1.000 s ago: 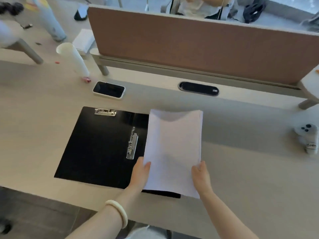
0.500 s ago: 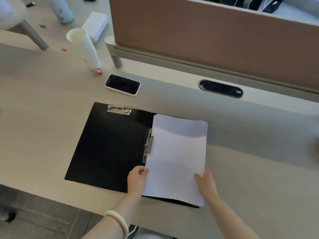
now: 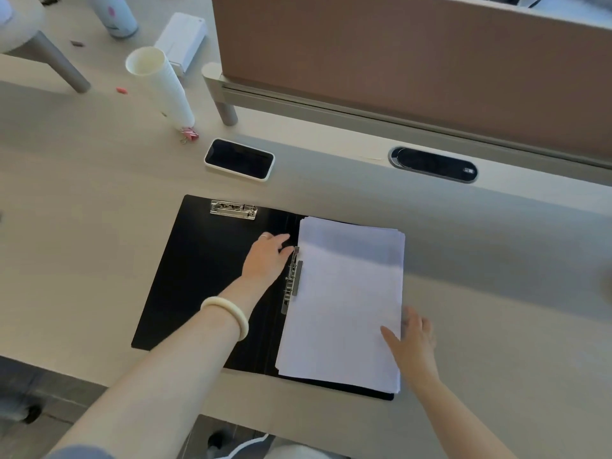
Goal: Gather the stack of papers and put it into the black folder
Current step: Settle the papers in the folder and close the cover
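Observation:
The black folder (image 3: 205, 270) lies open on the desk, with a metal clip (image 3: 233, 209) at its top left and a spring clamp (image 3: 292, 280) along its spine. The white stack of papers (image 3: 344, 303) lies flat on the folder's right half, its left edge under the clamp's bar. My left hand (image 3: 267, 258) rests on the folder's left half, fingers reaching toward the clamp's upper end. My right hand (image 3: 410, 342) lies flat with spread fingers at the stack's lower right edge, touching the paper.
A phone (image 3: 239, 159) lies face up just beyond the folder. A stack of white paper cups (image 3: 162, 87) lies tipped at the back left with a pink binder clip (image 3: 189, 134). A brown divider panel (image 3: 414, 61) bounds the desk's far side; a cable port (image 3: 433, 164) sits below it.
The paper stack has been laid down flat on the folder's right half. My left hand let go of it and moved up to the spine clamp; my right hand opened at the stack's edge.

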The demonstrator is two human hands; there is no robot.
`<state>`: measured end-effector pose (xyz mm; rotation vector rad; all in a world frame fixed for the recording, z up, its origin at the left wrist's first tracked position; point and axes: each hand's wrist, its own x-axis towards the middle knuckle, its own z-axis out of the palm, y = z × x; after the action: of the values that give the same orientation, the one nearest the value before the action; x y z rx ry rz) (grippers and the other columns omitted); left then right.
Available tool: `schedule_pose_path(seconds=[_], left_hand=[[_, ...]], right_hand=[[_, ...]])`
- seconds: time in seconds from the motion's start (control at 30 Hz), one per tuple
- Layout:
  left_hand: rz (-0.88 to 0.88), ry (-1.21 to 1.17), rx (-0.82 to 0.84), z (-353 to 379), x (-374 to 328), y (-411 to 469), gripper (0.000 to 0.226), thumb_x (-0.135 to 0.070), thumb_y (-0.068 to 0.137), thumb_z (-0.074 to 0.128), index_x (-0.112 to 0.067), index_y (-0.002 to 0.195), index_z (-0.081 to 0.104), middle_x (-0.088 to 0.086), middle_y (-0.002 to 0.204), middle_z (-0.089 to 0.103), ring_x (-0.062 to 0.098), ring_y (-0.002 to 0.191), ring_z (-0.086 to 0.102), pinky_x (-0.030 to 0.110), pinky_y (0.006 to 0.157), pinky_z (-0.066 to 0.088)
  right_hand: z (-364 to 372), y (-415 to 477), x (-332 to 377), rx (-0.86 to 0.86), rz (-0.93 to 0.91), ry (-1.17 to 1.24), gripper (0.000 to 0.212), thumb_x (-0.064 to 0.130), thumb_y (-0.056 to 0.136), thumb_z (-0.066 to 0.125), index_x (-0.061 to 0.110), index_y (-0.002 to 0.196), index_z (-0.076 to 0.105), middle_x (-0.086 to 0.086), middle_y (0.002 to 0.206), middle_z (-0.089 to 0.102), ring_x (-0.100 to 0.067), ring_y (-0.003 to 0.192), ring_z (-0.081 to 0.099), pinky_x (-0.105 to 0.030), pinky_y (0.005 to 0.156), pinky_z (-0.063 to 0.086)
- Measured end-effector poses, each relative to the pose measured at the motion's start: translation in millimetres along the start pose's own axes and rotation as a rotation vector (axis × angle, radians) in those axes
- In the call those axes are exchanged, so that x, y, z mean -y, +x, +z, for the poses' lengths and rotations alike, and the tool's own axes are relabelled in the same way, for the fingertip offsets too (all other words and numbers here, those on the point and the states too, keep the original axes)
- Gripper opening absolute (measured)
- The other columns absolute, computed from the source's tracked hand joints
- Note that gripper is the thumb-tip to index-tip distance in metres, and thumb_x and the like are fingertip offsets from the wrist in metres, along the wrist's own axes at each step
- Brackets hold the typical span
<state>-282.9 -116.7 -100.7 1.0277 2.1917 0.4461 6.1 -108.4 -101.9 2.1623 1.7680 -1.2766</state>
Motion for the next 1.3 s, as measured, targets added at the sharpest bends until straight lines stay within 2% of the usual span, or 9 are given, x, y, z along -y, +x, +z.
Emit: schedule_pose_path(seconds=[0.1, 0.27, 0.43, 0.5, 0.53, 0.6, 0.7, 0.8, 1.3], left_hand=[[0.075, -0.050, 0.050, 1, -4, -3, 0.028, -0.024, 0.091, 0.051, -0.010, 0.111, 0.066, 0.011, 0.108, 0.065, 0.022, 0.101, 0.060, 0.030, 0.090, 0.044], [0.165, -0.194, 0.063, -12, -1, -19, 0.014, -0.021, 0.085, 0.061, -0.012, 0.091, 0.070, 0.002, 0.091, 0.070, 0.007, 0.081, 0.061, 0.016, 0.075, 0.043], [0.179, -0.158, 0.242, -20, 6, -33, 0.010, -0.021, 0.078, 0.070, -0.011, 0.081, 0.069, -0.002, 0.087, 0.064, 0.010, 0.082, 0.061, 0.030, 0.082, 0.051], [0.170, -0.111, 0.316, -18, 14, -36, 0.019, -0.024, 0.074, 0.073, -0.018, 0.091, 0.069, -0.002, 0.102, 0.061, 0.012, 0.097, 0.059, 0.038, 0.096, 0.049], [0.155, -0.054, 0.329, -15, 18, -36, 0.035, -0.027, 0.072, 0.075, -0.024, 0.106, 0.065, -0.001, 0.117, 0.056, 0.015, 0.111, 0.052, 0.041, 0.103, 0.043], [0.091, 0.089, 0.312, -7, 24, -37, 0.079, -0.035, 0.068, 0.078, -0.028, 0.136, 0.040, 0.003, 0.146, 0.034, 0.025, 0.137, 0.026, 0.047, 0.114, 0.026], [0.088, 0.326, 0.255, 10, 27, -38, 0.110, -0.046, 0.065, 0.076, -0.026, 0.147, 0.006, 0.006, 0.160, 0.000, 0.029, 0.146, -0.008, 0.048, 0.118, 0.003], [0.138, 0.437, 0.189, 23, 39, -40, 0.115, -0.047, 0.066, 0.075, -0.020, 0.148, -0.002, 0.010, 0.159, -0.009, 0.029, 0.145, -0.013, 0.046, 0.117, -0.001], [0.200, 0.443, 0.195, 22, 47, -41, 0.108, -0.042, 0.072, 0.072, -0.015, 0.148, -0.001, 0.011, 0.159, -0.008, 0.029, 0.146, -0.011, 0.046, 0.118, 0.004]], right_hand=[[2, 2, 1, 0.022, -0.020, 0.008, 0.061, 0.027, 0.082, 0.064, 0.016, 0.135, 0.036, -0.012, 0.125, 0.041, -0.032, 0.120, 0.036, -0.044, 0.104, 0.033], [2, 2, 2, 0.035, -0.013, 0.014, 0.063, 0.027, 0.082, 0.063, 0.015, 0.137, 0.034, -0.012, 0.127, 0.040, -0.032, 0.121, 0.037, -0.045, 0.105, 0.034], [1, 2, 2, 0.037, -0.017, 0.019, 0.063, 0.028, 0.082, 0.064, 0.015, 0.136, 0.034, -0.012, 0.127, 0.040, -0.032, 0.122, 0.038, -0.046, 0.105, 0.035], [1, 3, 2, 0.041, -0.013, 0.019, 0.063, 0.028, 0.082, 0.064, 0.016, 0.136, 0.034, -0.012, 0.126, 0.040, -0.032, 0.120, 0.039, -0.046, 0.105, 0.036], [1, 3, 2, 0.044, -0.012, 0.018, 0.063, 0.028, 0.082, 0.064, 0.016, 0.136, 0.034, -0.012, 0.126, 0.041, -0.032, 0.120, 0.040, -0.046, 0.104, 0.037], [1, 4, 1, 0.046, -0.023, 0.010, 0.063, 0.028, 0.081, 0.065, 0.016, 0.135, 0.035, -0.012, 0.124, 0.042, -0.031, 0.118, 0.041, -0.045, 0.103, 0.038], [3, 6, -3, 0.033, -0.050, -0.011, 0.061, 0.027, 0.079, 0.067, 0.014, 0.131, 0.039, -0.012, 0.121, 0.044, -0.031, 0.113, 0.043, -0.042, 0.100, 0.038], [5, 8, -4, 0.026, -0.051, -0.014, 0.059, 0.026, 0.079, 0.067, 0.013, 0.130, 0.039, -0.012, 0.124, 0.042, -0.031, 0.116, 0.041, -0.041, 0.101, 0.036], [6, 7, -2, 0.042, -0.055, -0.073, 0.068, 0.029, 0.079, 0.068, 0.013, 0.135, 0.033, -0.012, 0.129, 0.037, -0.033, 0.121, 0.036, -0.041, 0.102, 0.033]])
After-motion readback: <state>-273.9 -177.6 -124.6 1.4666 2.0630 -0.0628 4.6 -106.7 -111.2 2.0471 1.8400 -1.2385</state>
